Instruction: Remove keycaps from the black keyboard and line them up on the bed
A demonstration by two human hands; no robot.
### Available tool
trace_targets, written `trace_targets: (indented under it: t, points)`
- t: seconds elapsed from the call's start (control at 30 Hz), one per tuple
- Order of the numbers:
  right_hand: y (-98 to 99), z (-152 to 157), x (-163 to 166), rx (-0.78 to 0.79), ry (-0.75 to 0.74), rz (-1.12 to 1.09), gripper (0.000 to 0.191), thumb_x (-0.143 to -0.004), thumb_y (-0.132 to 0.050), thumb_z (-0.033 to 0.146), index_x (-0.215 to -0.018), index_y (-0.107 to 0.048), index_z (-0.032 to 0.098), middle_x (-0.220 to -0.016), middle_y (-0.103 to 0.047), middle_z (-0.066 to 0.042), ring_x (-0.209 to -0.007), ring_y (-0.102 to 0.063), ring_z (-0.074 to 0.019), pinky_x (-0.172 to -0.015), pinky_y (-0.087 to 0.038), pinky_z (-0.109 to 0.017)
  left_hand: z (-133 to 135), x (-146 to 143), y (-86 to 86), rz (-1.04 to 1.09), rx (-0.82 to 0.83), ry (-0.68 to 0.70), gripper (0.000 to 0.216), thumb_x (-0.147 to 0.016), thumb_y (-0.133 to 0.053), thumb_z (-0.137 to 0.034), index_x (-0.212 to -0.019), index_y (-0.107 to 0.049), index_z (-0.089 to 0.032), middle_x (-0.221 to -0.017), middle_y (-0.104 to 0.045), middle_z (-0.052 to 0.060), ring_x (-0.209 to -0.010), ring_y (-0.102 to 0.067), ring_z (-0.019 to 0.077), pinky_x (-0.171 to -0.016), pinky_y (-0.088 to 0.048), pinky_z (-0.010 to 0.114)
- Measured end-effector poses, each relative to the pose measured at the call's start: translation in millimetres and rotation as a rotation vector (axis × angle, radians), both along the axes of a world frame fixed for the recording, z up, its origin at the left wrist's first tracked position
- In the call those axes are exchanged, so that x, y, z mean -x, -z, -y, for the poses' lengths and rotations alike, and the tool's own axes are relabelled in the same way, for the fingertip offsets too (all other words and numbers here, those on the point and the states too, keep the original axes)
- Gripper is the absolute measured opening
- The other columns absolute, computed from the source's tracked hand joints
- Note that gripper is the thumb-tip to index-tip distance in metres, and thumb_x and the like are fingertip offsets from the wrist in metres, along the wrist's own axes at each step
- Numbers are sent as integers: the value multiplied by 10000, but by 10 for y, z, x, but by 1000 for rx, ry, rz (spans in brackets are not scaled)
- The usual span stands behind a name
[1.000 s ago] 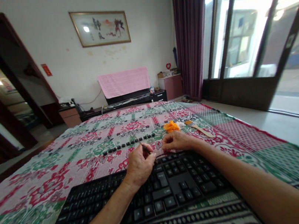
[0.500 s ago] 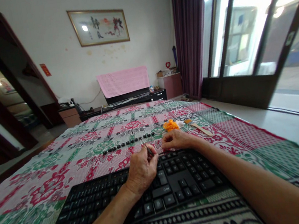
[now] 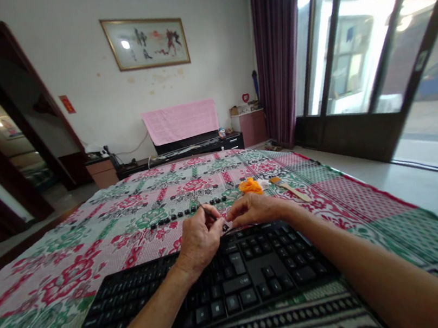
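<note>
Keyboard (image 3: pixel 236 282) lies on the patterned cloth (image 3: pixel 100 225), near side. Left hand (image 3: pixel 199 238) pinches a thin dark tool (image 3: pixel 210 214), tip pointing far; right hand (image 3: pixel 254 209) has fingers narrow beside a small black piece (image 3: pixel 225 227), can't tell if gripping it. Best: brace both wrists, keep that piece low over the cloth, tool tip clear of the right fingers. Vs half a second ago: both hands sit further left, piece now shows between them; row of black keys (image 3: pixel 187 211) beyond looks unchanged.
</note>
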State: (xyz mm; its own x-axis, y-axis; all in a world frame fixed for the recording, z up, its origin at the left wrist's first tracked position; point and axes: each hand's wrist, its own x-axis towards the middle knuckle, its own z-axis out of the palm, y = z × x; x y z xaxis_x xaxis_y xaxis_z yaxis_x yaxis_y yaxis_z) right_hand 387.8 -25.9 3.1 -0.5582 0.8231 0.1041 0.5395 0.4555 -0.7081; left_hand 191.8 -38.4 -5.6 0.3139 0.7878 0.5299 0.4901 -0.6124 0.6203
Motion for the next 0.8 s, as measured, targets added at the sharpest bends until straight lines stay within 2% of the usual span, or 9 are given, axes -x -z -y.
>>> trace_targets:
  t: [0.1,0.27,0.47,0.67,0.73,0.8]
  points:
    - [-32,28,72,-8,-69,-6,319,-718,-571,377,-947,-670,178,-701,-616,16,-628,-511,-92,-554,-371,-190,3,-4,2,8,4,16,86,-724,-542,-259,-749,-503,-187,-556,-548,-37,-491,-523,91,-488,-381,188]
    - [-20,21,100,-42,-72,-7,266,-708,-576,299,-916,-678,170,-675,-603,22,-611,-499,-86,-538,-358,-182,1,-16,18,24,19,55,105,-736,-533,-284,-745,-502,-185,-553,-549,-31,-492,-529,98,-493,-389,197]
    - [-22,61,120,39,-37,-7,227,-705,-555,267,-874,-672,171,-710,-621,19,-651,-530,-101,-573,-386,-188,-2,-26,8,53,95,96,102,-707,-552,-271,-738,-510,-183,-553,-559,-30,-498,-539,106,-490,-390,202]
    - [-33,67,68,61,-9,21,224,-718,-531,284,-849,-659,155,-716,-625,13,-639,-529,-101,-563,-385,-191,-27,-19,-17,98,125,-4,106,-697,-543,-276,-742,-527,-181,-557,-549,-33,-500,-526,104,-492,-380,203]
    - [-15,-16,8,12,47,71,217,-711,-530,277,-825,-663,149,-696,-623,11,-630,-527,-101,-558,-382,-191,-36,-12,-29,99,111,-31,108,-694,-543,-274,-744,-529,-179,-562,-545,-35,-505,-519,101,-504,-381,205]
    - [18,-147,-54,-69,185,123,210,-689,-536,241,-818,-670,144,-702,-634,5,-641,-537,-105,-577,-388,-193,-41,-7,-42,101,118,-33,113,-691,-543,-272,-749,-528,-177,-561,-545,-36,-507,-518,101,-515,-385,209]
